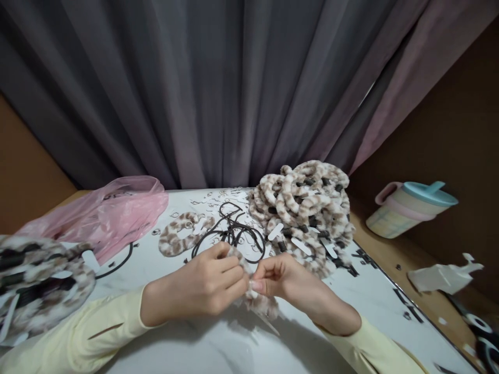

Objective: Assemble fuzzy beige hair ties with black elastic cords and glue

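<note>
Both hands meet at table centre, near edge. Left hand [206, 283] and right hand [278, 280] are fingertip to fingertip on one fuzzy hair tie [260, 301], brown-and-cream plush. Left grip: fingers curled, pressed together on the tie's upper end. Right grip: thumb and forefinger pinching the same tie from the other side. Most of the tie hangs below the fingers, touching the table [218, 348].

Just behind the hands: a tangle of black elastic loops [234, 231] lying flat. Left of that, one finished fuzzy tie [180, 240] on its own. Right of the loops, a big pile of fuzzy ties [307, 208] with white tags sticking out, near the right hand but apart from it.

Far left: pink plastic bag [113, 213], crumpled, and a second heap of fuzzy ties [35, 280] at the frame edge. Small paper scraps scattered on the table top.

Off the table on the right: pastel cup [409, 208] with a blue lid, plus white crumpled paper [444, 275]. Grey curtain [218, 88] behind everything.
</note>
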A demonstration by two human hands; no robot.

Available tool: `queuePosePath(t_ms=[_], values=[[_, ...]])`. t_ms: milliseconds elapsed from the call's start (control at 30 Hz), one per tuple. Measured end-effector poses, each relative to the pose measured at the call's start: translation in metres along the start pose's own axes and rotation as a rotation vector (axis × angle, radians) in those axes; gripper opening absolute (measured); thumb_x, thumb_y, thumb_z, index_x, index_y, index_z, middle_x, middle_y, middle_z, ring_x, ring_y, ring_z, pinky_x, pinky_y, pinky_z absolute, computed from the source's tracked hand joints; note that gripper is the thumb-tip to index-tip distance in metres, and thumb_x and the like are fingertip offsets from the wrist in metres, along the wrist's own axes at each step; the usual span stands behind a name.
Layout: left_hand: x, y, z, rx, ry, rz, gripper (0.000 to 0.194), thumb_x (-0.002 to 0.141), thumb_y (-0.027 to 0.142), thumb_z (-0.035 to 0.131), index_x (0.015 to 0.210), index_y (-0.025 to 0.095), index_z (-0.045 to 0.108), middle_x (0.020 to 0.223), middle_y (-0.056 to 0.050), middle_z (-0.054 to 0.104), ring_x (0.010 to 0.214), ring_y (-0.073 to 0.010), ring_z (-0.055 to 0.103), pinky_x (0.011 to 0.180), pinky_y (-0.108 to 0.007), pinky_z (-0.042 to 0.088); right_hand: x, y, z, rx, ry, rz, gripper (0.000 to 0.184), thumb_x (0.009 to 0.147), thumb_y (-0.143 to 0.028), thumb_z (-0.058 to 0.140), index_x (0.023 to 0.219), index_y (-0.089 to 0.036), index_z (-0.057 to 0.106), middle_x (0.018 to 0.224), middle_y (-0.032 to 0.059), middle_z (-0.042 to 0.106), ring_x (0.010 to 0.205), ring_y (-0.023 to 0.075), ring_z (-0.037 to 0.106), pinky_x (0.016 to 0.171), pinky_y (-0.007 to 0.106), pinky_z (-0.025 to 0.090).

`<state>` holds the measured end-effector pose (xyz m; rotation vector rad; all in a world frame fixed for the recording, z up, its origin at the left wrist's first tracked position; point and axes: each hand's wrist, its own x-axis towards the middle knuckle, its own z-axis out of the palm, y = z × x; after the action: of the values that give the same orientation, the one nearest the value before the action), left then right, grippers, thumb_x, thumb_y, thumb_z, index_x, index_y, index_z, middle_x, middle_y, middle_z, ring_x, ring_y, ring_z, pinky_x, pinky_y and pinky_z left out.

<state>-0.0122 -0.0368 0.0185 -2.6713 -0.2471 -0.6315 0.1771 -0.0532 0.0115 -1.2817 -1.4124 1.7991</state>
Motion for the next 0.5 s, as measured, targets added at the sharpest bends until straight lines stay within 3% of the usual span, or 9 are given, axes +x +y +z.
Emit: queuePosePath(t_ms=[133, 300, 367, 500], values=[[0.002, 0.004, -0.003, -0.013, 0.048, 0.063, 0.036, 0.09, 0.008, 0.03, 0.07, 0.013, 0.059, 0.055, 0.0, 0.046, 0.055, -0.0141, 0.038, 0.065, -0.032, 0.034, 0.005, 0.005, -0.006, 0.097, -0.228, 0.099, 0.037, 0.044, -0.037, 0.084, 0.056, -0.01, 0.061, 0.054, -0.0041, 0.057, 0.05, 0.0042, 0.047, 0.052, 0.018, 0.036], [0.001, 0.009, -0.003, -0.103, 0.08, 0.162, 0.034, 0.089, 0.011, 0.033, 0.069, 0.013, 0.061, 0.061, -0.005, 0.055, 0.056, -0.0151, 0.044, 0.059, -0.032, 0.035, 0.007, 0.015, -0.009, 0.11, -0.549, 0.144, 0.039, 0.054, -0.04, 0.08, 0.072, -0.008, 0.069, 0.067, -0.0008, 0.062, 0.056, 0.004, 0.051, 0.06, 0.018, 0.04], [0.0, 0.009, -0.002, -0.125, 0.054, 0.188, 0.032, 0.089, 0.013, 0.036, 0.069, 0.014, 0.06, 0.067, -0.006, 0.059, 0.059, -0.0157, 0.048, 0.06, -0.032, 0.037, 0.007, 0.017, -0.009, 0.076, -0.592, 0.167, 0.042, 0.055, -0.044, 0.079, 0.074, -0.007, 0.07, 0.068, 0.0003, 0.062, 0.058, 0.0056, 0.052, 0.064, 0.02, 0.043], [-0.002, 0.005, 0.0, -0.104, 0.005, 0.162, 0.031, 0.09, 0.012, 0.037, 0.068, 0.015, 0.059, 0.069, -0.006, 0.062, 0.063, -0.0156, 0.052, 0.063, -0.032, 0.039, 0.008, 0.018, -0.01, -0.016, -0.575, 0.136, 0.046, 0.054, -0.05, 0.077, 0.069, -0.008, 0.067, 0.062, -0.0019, 0.058, 0.055, 0.0046, 0.048, 0.057, 0.017, 0.04]])
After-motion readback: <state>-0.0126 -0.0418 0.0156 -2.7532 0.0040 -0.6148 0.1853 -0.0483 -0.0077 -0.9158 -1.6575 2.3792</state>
